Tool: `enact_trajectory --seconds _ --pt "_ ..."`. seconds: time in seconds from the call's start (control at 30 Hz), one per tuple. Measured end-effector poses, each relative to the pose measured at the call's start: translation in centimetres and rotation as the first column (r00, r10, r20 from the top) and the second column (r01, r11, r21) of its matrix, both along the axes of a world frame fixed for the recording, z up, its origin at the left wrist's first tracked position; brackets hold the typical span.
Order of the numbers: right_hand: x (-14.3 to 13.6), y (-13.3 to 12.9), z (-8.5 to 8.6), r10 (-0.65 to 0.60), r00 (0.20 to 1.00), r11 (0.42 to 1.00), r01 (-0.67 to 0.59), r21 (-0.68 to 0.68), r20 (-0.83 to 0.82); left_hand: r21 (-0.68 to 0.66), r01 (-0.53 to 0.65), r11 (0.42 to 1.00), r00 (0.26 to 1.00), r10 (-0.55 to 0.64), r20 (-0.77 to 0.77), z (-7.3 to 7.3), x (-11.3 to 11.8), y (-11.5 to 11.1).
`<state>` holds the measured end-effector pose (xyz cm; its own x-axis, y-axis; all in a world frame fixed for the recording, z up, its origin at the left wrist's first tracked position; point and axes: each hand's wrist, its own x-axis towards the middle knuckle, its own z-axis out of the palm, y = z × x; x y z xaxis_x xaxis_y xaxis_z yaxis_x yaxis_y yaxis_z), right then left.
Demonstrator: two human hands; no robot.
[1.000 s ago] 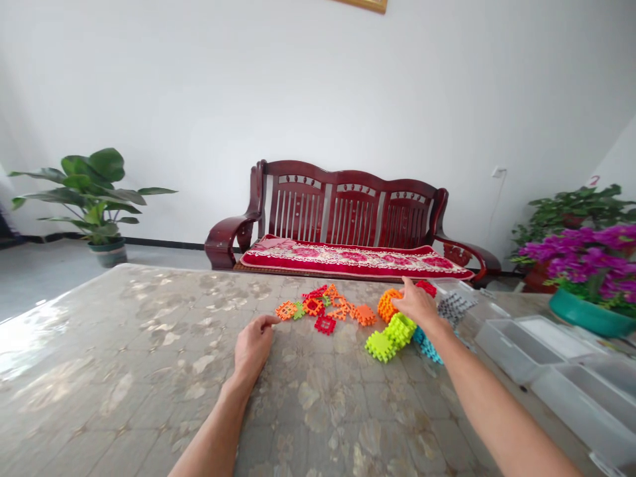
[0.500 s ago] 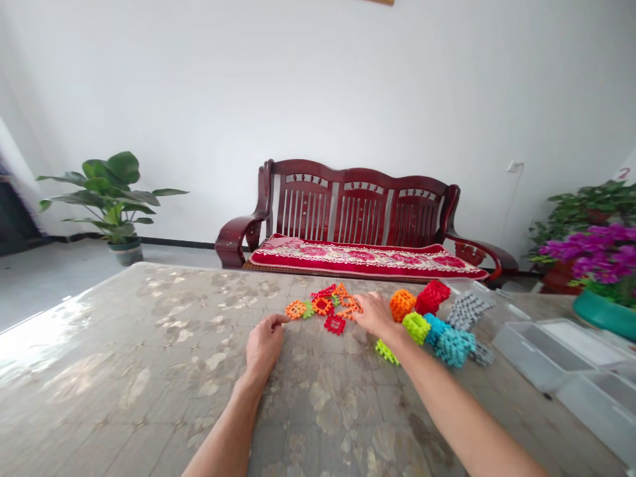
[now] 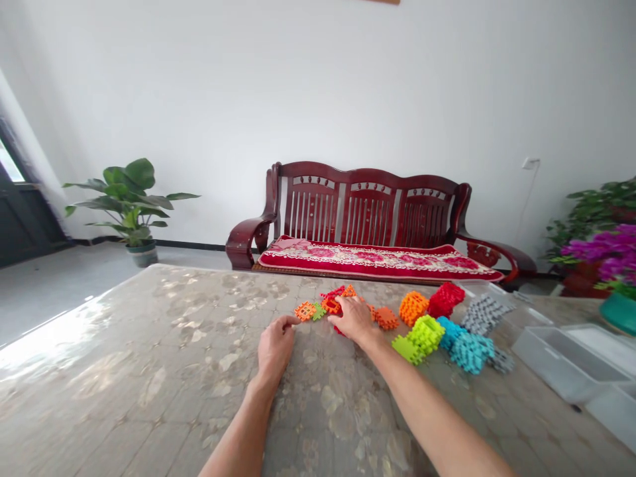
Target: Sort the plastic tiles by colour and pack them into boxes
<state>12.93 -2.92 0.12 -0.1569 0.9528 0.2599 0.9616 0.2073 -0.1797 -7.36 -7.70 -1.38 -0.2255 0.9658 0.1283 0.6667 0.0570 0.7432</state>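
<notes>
Touching pieces (image 3: pixel 305 311): left hand (image 3: pixel 276 344), right hand (image 3: pixel 356 320), grips unclear; left tabletop edge (image 3: pixel 103 299) well apart.

Loose pieces (image 3: pixel 305 311) are orange, green and red; stacks (image 3: pixel 428 333) are orange, red, lime green, blue and grey. The table (image 3: pixel 199 397) is grey-beige with a floral grid pattern. The mat (image 3: pixel 377 259) is red with pink flowers.

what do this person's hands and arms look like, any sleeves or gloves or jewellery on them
The left hand and right hand are both ungloved, with no ring, watch or bracelet that I can make out. The left forearm and right forearm are bare down to the picture's lower edge, so no sleeve shows. No markings stand out.
</notes>
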Motion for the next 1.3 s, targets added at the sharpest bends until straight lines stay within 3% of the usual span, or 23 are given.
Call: enact_trajectory --seconds 0.23,0.5,0.7,0.87,1.07,1.2,1.3 --pt "-0.7 -1.4 -0.3 0.102 0.995 0.99 -0.103 0.099 0.013 0.018 0.007 1.0 1.0 -0.007 0.015 -0.5 0.0 0.2" --pt "-0.4 -5.8 -0.6 0.292 0.952 0.951 -0.279 0.131 -0.091 0.035 0.008 0.999 0.999 -0.01 0.043 -0.3 0.0 0.0" --pt "-0.7 -8.0 -0.9 0.172 0.964 0.983 -0.153 0.107 -0.203 0.043 -0.004 0.999 0.999 0.001 0.049 -0.2 0.0 0.0" --pt "-2.3 -8.1 -0.5 0.163 0.975 0.985 -0.152 0.085 -0.15 0.016 -0.052 0.999 0.999 0.052 -0.003 -0.1 -0.1 -0.2" --pt "-2.9 -7.7 -1.5 0.113 0.985 0.992 -0.104 0.076 -0.13 0.002 -0.073 0.997 0.996 0.073 -0.049 0.3 -0.1 -0.4" --pt "-1.4 -7.4 -1.2 0.085 0.978 0.989 -0.059 0.136 -0.191 -0.001 -0.073 0.997 0.996 0.073 -0.053 0.3 -0.1 -0.4" --pt "1.5 -6.9 0.1 -0.051 0.982 0.976 0.088 0.2 -0.183 0.001 -0.075 0.997 0.995 0.075 -0.067 0.2 -0.2 -0.4"
